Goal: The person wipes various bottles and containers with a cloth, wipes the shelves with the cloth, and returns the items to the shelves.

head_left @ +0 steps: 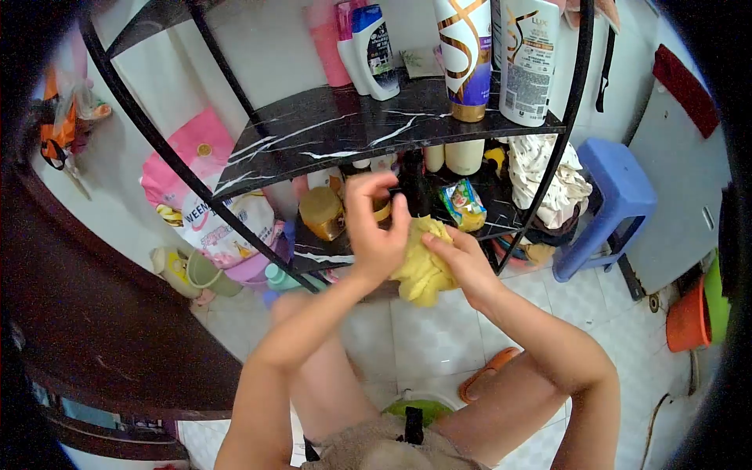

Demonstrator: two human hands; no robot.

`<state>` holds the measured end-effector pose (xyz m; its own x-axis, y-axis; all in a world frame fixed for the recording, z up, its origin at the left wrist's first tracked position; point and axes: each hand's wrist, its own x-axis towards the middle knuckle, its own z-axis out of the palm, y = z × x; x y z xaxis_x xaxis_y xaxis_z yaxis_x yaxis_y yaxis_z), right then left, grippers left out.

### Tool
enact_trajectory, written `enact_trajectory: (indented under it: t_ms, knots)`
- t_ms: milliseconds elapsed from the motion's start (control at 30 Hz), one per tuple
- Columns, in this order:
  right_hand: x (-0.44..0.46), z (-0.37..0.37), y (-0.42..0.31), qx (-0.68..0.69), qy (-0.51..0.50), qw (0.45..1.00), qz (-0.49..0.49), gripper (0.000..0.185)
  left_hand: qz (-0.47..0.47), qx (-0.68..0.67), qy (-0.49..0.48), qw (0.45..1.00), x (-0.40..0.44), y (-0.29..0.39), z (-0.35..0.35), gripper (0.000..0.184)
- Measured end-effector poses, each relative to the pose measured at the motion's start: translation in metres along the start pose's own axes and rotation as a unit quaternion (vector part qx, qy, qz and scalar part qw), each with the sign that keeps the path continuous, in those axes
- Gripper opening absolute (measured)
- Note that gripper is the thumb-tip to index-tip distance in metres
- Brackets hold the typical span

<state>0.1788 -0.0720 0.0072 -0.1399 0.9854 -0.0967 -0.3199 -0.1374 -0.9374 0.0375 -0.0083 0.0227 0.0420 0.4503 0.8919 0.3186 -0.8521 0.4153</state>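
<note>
My right hand (472, 265) grips a bunched yellow cloth (427, 270), its thumb pressed on top. The cloth hangs in front of the lower shelf, over the tiled floor. Just left of it my left hand (376, 231) is raised, fingers curled and slightly blurred. A gap shows between its thumb and index finger, and I see nothing held there. Behind that hand, on the lower shelf, stand a gold-lidded jar (322, 211) and a dark bottle (413, 182). A small colourful packet (463, 205) lies beyond the cloth, near my right fingers.
The black marbled shelf (329, 137) carries a blue-and-white shampoo bottle (374, 55), a purple-and-white tube (468, 63) and a white bottle (528, 66). A pink-and-white bag (215, 196) stands left. A blue stool (607, 204) and orange bucket (688, 317) are right.
</note>
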Motion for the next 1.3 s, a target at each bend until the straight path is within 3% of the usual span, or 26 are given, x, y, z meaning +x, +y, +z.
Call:
enact_trajectory:
  t_ms: [67,200,267,333,433,533,600,667,700,800,833,900,1000,1067,1100,1200,1300]
  knots:
    - [-0.005,0.006,-0.011,-0.01,-0.008,0.999,-0.03,0.028,0.061,-0.023,0.1,0.993,0.048,0.007,-0.013,0.032]
    - [-0.003,0.019,-0.029,-0.006,-0.03,0.995,-0.098,0.026,-0.012,-0.026,0.179,0.983,0.168,-0.043,-0.025,0.038]
    - [-0.002,0.025,-0.034,0.006,-0.034,0.992,-0.118,0.026,-0.106,0.012,0.177,0.978,0.224,-0.124,-0.017,0.048]
    - [0.003,0.029,-0.03,0.013,-0.039,0.99,-0.134,0.024,-0.203,0.157,0.137,0.957,0.252,-0.159,-0.009,0.061]
    - [0.01,0.028,-0.026,0.014,-0.065,0.988,-0.142,0.023,-0.202,0.219,0.087,0.951,0.255,-0.183,0.001,0.075]
    - [0.012,0.025,-0.03,-0.03,-0.056,0.988,-0.141,0.023,-0.264,0.228,0.016,0.937,0.253,-0.194,0.009,0.07]
    - [0.013,0.02,-0.03,-0.033,-0.051,0.988,-0.143,0.024,-0.245,0.265,0.011,0.933,0.257,-0.231,0.009,0.067]
    - [0.014,0.016,-0.03,-0.033,-0.052,0.987,-0.146,0.024,-0.229,0.302,-0.067,0.923,0.263,-0.259,0.0,0.063]
    - [0.016,0.014,-0.03,-0.051,-0.051,0.986,-0.149,0.025,-0.193,0.252,-0.026,0.948,0.26,-0.259,0.0,0.052]
    - [0.022,0.013,-0.022,-0.058,-0.063,0.985,-0.147,0.025,-0.164,0.224,-0.069,0.958,0.261,-0.262,-0.011,0.048]
    - [0.025,0.013,-0.02,-0.051,-0.068,0.986,-0.144,0.026,-0.144,0.137,-0.066,0.978,0.261,-0.266,-0.01,0.057]
    - [0.027,0.016,-0.017,-0.062,-0.071,0.985,-0.146,0.026,-0.151,0.185,-0.057,0.969,0.264,-0.276,-0.01,0.062]
    - [0.024,0.016,-0.02,-0.09,-0.068,0.982,-0.15,0.025,-0.174,0.263,-0.005,0.949,0.25,-0.21,-0.014,0.066]
    - [0.022,0.016,-0.02,-0.094,-0.072,0.981,-0.155,0.025,-0.287,0.115,-0.149,0.939,0.248,-0.19,-0.033,0.058]
    - [0.019,0.017,-0.023,-0.053,-0.083,0.984,-0.148,0.025,-0.213,0.042,-0.187,0.958,0.243,-0.194,-0.044,0.052]
    - [0.016,0.015,-0.026,-0.047,-0.092,0.985,-0.136,0.026,-0.252,0.117,-0.228,0.933,0.215,-0.12,-0.073,0.051]
    - [0.012,0.019,-0.03,-0.012,-0.07,0.983,-0.167,0.027,-0.219,0.097,-0.204,0.949,0.181,-0.072,-0.095,0.048]
